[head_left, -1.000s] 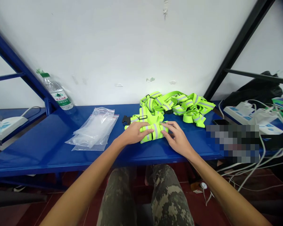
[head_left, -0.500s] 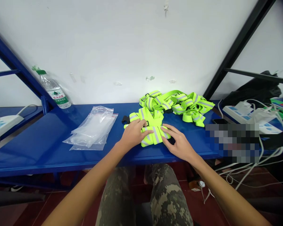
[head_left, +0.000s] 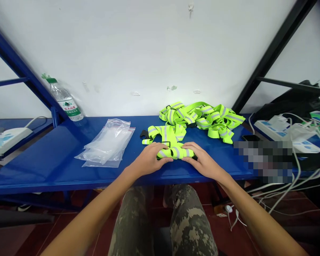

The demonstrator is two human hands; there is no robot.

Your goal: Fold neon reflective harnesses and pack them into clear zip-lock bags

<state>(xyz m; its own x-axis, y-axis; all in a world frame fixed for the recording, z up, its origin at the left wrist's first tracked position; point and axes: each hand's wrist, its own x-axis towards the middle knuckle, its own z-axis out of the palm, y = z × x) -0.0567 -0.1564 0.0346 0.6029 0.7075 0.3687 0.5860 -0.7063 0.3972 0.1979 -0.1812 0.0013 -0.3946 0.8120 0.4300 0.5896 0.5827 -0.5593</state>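
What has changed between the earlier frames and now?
The strap bundle is narrower, its near edge drawn back from the table front; left hand and right hand, already on it, now clasp its ends. Plastic bags, bottle and strap pile stayed put.

Now the yellow-green bundle point(head_left: 177, 153) narrows, thumbs of left hand point(head_left: 152, 158) and right hand point(head_left: 204, 163) dropping to its near edge!

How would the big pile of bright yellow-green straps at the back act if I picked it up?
The strap pile would probably be floppy, since its bands bend into loose loops. Pulling one loop may drag others along, because they look tangled. It probably wouldn't roll, being flat and uneven.
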